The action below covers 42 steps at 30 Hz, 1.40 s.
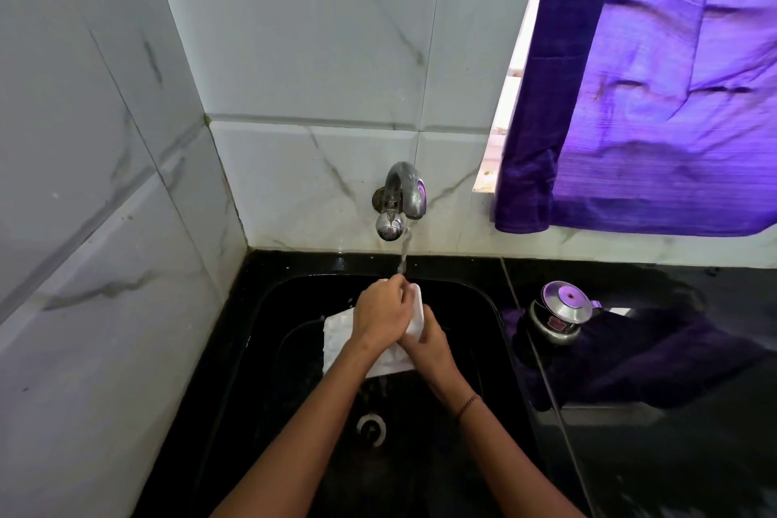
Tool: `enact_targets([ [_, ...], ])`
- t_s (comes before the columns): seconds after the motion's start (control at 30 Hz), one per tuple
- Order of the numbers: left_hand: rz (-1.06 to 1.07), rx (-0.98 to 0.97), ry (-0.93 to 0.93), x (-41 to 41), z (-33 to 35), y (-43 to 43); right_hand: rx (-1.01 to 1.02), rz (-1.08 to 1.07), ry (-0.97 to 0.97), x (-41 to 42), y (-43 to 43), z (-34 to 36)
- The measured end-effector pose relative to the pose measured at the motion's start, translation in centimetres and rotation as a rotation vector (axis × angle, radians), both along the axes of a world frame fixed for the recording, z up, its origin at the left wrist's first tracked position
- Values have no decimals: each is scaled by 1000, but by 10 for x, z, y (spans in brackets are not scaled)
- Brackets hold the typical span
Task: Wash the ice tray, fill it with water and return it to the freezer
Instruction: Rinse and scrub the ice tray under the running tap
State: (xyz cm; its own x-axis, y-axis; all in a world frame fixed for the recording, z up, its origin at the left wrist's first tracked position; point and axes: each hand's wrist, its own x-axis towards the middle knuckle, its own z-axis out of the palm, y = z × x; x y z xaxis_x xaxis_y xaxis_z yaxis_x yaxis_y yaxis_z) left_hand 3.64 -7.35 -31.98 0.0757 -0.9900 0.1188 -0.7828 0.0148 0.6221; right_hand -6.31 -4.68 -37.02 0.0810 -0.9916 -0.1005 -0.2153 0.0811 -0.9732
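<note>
A white ice tray (336, 334) is held over the black sink (483, 307), under the water stream running from the chrome tap (405, 191). My left hand (380, 313) lies across the tray's top with its fingers curled over the far end, where the water lands. My right hand (426, 339) grips the tray's right edge from below. Both hands hide the tray's middle; only its left part and a far corner show.
A metal pot with a lid (561, 311) stands on the black counter right of the sink. A purple curtain (639, 97) hangs over the window at the upper right. The sink drain (371, 427) lies below my forearms. Marble-patterned tiled walls close off the left and back.
</note>
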Motion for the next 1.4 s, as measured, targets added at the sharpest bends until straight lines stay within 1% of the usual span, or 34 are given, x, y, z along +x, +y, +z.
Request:
enact_targets([
  [0.1,-36,-57,-13,-2,-5,-1,-6,-18,-9,-2,-4,2],
  [0.13,-60,-78,8,1,-8,-1,-8,-21,-12,-3,-6,4],
  [0.23,-201,-121,155,19,-21,4,-14,-39,-53,-7,-11,8],
  [0.27,-236,-125,149,27,-26,5,-9,-41,-70,-8,-12,10],
  [0.33,-210,-99,116,43,-38,8,16,-45,-140,-9,-14,13],
  [0.37,-166,-84,99,51,-44,10,29,-44,-184,-10,-16,15],
  [0.43,-90,-79,3,66,-55,15,36,-37,-237,-12,-19,20],
  [0.47,-47,-64,-3,74,-62,17,39,-35,-268,-13,-21,24],
  [0.5,8,-41,59,82,-67,18,48,-35,-307,-16,-23,27],
  [0.53,74,-6,181,89,-71,21,65,-30,-348,-19,-26,31],
  [0.57,133,54,353,96,-73,24,86,-12,-375,-22,-28,34],
  [0.67,229,343,1025,109,-71,38,154,87,-387,-33,-37,42],
  [0.7,263,399,1163,114,-70,43,176,112,-394,-37,-40,43],
  [0.77,276,453,1308,122,-70,50,211,139,-426,-43,-46,45],
  [0.87,242,523,1389,123,-74,59,210,156,-420,-48,-55,47],
  [0.93,273,510,1424,120,-76,63,139,134,-305,-48,-61,47],
  [1.0,310,456,1428,113,-76,63,7,67,-49,-43,-65,45],
  [1.07,344,402,1397,104,-76,61,-177,-2,326,-34,-65,40],
  [1.13,379,348,1361,95,-75,59,-333,-8,729,-22,-61,34],
  [1.17,397,325,1355,91,-75,58,-387,-23,869,-16,-59,31],
  [1.27,446,271,1379,84,-77,60,-487,-93,1073,-3,-51,31],
  [1.33,439,253,1407,81,-78,61,-558,-87,1191,6,-45,33],
  [1.4,433,237,1444,76,-79,61,-591,-86,1240,14,-39,34],
])
